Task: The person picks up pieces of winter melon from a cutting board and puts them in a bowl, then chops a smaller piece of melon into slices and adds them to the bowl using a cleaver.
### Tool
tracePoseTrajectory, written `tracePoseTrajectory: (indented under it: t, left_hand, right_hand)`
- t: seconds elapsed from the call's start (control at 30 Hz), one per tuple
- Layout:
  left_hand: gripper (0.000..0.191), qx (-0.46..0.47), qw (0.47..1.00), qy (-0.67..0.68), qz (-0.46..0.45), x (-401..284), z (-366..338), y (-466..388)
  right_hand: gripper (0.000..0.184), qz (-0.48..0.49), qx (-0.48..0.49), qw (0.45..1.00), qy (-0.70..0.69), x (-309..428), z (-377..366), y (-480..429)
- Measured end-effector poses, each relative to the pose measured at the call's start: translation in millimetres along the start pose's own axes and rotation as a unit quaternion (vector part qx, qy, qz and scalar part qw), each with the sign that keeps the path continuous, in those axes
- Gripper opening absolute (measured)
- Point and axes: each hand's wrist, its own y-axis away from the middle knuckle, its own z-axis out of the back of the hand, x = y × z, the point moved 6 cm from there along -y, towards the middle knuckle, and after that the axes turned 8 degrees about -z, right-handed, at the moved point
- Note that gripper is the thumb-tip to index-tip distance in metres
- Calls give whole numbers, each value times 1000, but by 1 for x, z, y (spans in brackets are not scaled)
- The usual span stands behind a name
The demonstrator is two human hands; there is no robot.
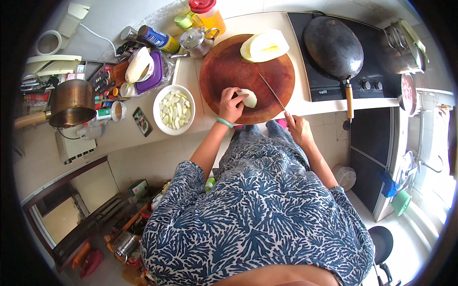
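Note:
On a round wooden chopping board (229, 71), my left hand (230, 105) grips a pale piece of peeled gourd or melon (250, 99) with its fingertips. My right hand (298, 127) holds a kitchen knife (272, 91) by its handle at the board's near right edge. The blade points up and left over the board, apart from the gourd piece. A larger hollowed gourd piece (266, 46) rests at the board's far edge. Left of the board, a white bowl (156, 111) holds many cut pale chunks (175, 109).
A dark wok (332, 46) lies on the black cooktop (318, 85) at right, its handle past the counter's front edge. A steel teapot (196, 42) and oil jug (211, 19) stand behind the board. A phone (142, 121) and a saucepan (71, 102) are at left.

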Motion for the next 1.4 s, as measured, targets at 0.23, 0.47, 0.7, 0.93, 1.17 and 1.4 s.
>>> tracePoseTrajectory:
  t: [0.23, 0.47, 0.7, 0.93, 1.17, 1.4]
  left_hand:
    - [24, 17, 985, -105, -134, -13, 2, 13]
    - [25, 31, 983, -92, -153, -20, 2, 0]
    - [11, -36, 999, 18, 27, -16, 12, -19]
    - [31, -110, 775, 432, 448, 38, -32, 40]
    - [26, -22, 996, -77, 32, -8, 11, 3]
    - [24, 119, 983, -56, -125, -14, -8, -15]
  right_hand:
    - [60, 68, 9, 996, 50, 28, -21, 3]
    - [56, 118, -14, 988, 98, 33, -29, 1]
    - [51, 74, -15, 997, 33, 39, -7, 9]
    - [56, 37, 12, 999, -3, 31, -2, 5]
    - [63, 62, 13, 998, 23, 29, -22, -1]
    - [59, 174, -91, 972, 126, 43, -31, 2]
